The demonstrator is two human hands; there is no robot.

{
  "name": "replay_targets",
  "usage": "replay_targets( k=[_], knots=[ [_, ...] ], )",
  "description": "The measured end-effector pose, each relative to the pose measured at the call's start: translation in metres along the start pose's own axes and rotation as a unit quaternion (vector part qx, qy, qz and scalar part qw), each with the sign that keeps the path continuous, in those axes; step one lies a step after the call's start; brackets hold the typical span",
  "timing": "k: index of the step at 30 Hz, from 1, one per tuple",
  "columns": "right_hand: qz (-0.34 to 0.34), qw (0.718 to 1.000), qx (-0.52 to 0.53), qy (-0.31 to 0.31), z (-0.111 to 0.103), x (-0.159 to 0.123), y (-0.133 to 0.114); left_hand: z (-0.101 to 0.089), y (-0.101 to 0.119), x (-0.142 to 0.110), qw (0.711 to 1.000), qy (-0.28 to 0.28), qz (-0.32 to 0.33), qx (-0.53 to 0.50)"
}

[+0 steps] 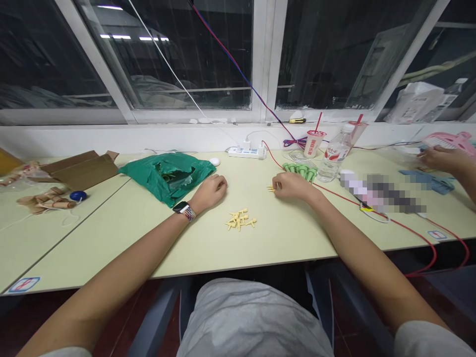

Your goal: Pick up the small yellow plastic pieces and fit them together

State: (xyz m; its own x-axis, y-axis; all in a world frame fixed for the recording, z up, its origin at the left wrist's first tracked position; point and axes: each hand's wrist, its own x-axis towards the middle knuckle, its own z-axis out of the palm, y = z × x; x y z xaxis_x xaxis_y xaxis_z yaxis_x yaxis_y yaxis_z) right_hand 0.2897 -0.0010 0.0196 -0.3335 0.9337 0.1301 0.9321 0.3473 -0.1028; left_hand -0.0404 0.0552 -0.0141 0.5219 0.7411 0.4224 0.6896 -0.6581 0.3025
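Note:
My left hand (211,191) rests on the pale table (282,233) as a closed fist, beside a crumpled green plastic bag (167,174); a smartwatch sits on that wrist. My right hand (290,186) is closed, pinching small yellow pieces (271,188) at its fingertips. A little heap of yellow plastic pegs (240,219) lies on the table between my two hands, nearer to me. A row of green plastic parts (300,170) lies just beyond my right hand.
A red cable (394,222) runs across the table's right side. A paper cup (314,144), water bottle (334,154) and power strip (246,152) stand near the window. Another person's hand (439,157) works at far right. Cardboard (80,170) lies at left.

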Motion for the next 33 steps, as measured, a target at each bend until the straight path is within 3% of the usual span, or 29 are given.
replay_targets(
  k=[10,14,17,21,28,33],
  knots=[
    [-0.01,0.999,0.023,0.042,0.003,0.0,-0.004,0.002,-0.006,0.001,0.982,0.1,-0.078,-0.141],
    [-0.095,0.985,0.137,0.056,0.011,-0.003,-0.025,0.003,-0.006,0.001,0.968,0.132,-0.097,-0.192],
    [-0.163,0.957,0.234,0.044,0.021,-0.008,-0.051,0.002,-0.003,0.001,0.972,0.129,-0.085,-0.176],
    [-0.164,0.947,0.273,0.039,0.034,-0.01,-0.075,0.001,0.004,0.0,0.98,0.115,-0.058,-0.149],
    [-0.19,0.955,0.224,0.04,0.044,-0.011,-0.072,-0.004,0.011,-0.001,0.964,0.135,-0.056,-0.222],
    [-0.148,0.958,0.228,0.093,0.041,-0.007,-0.066,-0.009,0.015,-0.004,0.975,0.138,0.001,-0.172]
  ],
)
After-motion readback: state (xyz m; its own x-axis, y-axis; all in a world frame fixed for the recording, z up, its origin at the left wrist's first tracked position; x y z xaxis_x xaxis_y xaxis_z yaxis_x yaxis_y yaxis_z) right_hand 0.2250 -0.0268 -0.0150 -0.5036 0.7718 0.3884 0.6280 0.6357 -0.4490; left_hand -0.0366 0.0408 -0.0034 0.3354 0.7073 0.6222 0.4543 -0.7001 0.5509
